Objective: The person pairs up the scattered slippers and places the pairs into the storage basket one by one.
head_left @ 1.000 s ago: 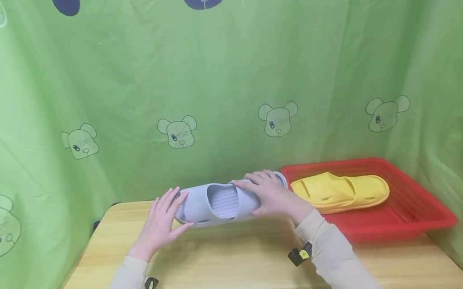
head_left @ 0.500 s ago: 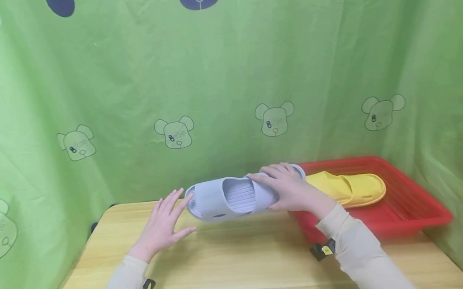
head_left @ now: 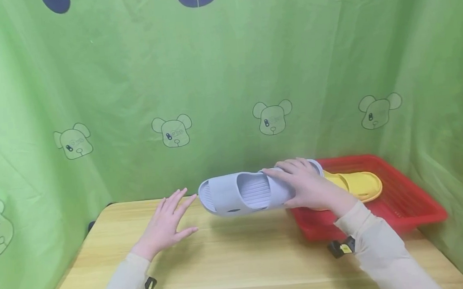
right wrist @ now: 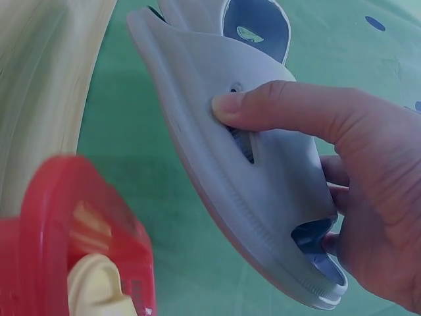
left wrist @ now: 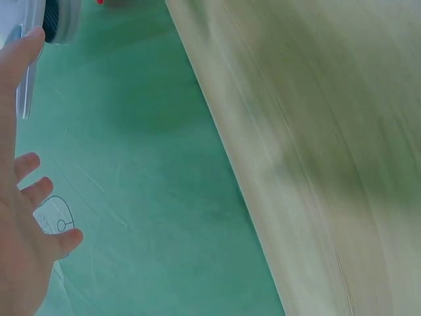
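Observation:
A pair of light grey-blue slippers, nested into each other end to end, hangs above the wooden table. My right hand grips the right-hand slipper across its strap, thumb on the near side in the right wrist view and the other fingers mostly hidden behind. My left hand is apart from the slippers, fingers spread, just left of their left end. The right end of the pair overlaps a red plastic basket in the head view. Inside the basket lie yellow slippers, partly hidden behind the held pair and my right hand.
The wooden table carries the basket at its right side. A green curtain printed with bear faces hangs behind and along both sides. Each wrist bears a small black device.
My right hand has carried the grey-blue slippers to the right, toward the basket. My left hand has let go of their left end and stayed about where it was.

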The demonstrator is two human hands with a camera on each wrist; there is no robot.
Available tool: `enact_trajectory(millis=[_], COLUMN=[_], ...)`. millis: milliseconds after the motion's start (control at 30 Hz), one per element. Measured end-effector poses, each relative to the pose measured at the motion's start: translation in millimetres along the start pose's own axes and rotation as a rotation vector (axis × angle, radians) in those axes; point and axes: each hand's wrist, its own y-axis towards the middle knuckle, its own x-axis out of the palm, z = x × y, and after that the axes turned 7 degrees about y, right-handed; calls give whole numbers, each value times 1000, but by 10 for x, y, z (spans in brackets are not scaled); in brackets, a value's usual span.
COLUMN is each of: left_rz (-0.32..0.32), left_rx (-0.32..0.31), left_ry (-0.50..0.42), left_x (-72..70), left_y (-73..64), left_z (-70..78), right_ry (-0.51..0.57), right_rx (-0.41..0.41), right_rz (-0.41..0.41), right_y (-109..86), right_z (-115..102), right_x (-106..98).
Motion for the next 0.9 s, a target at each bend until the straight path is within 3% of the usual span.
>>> enact_trajectory(millis=[533,900], left_rz=[-45,-80], left_rx=[36,31], left_ry=[-8,-28], left_x=[155,205], left_y=[113,171], left_z=[150,235], right_ry=[-41,-101], right_rx=[69,5], right_rz=[-4,46], right_y=[-287,-477], right_z=[188,312], right_x=[-257,-428])
